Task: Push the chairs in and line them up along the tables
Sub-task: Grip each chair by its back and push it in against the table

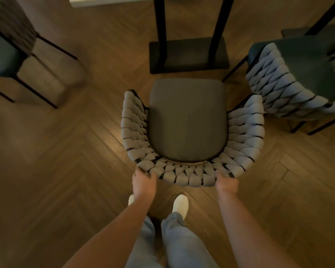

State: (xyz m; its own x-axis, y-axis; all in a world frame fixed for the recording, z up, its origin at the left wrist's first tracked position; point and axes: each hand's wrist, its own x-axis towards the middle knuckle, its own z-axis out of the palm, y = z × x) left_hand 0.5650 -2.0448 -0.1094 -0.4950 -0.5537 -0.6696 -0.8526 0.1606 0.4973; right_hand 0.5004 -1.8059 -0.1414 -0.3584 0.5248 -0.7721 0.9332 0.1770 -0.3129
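Observation:
A chair with a grey seat cushion and a curved woven grey backrest stands right below me, facing the table. My left hand grips the left rear of the backrest, and my right hand grips the right rear. The table's light top edge shows at the top, with its black legs and flat black base just beyond the chair's front.
A second woven chair stands at an angle on the right, close to the held chair's arm. Another dark-seated chair stands at the left. The floor is herringbone wood. My legs and white shoes are below the chair.

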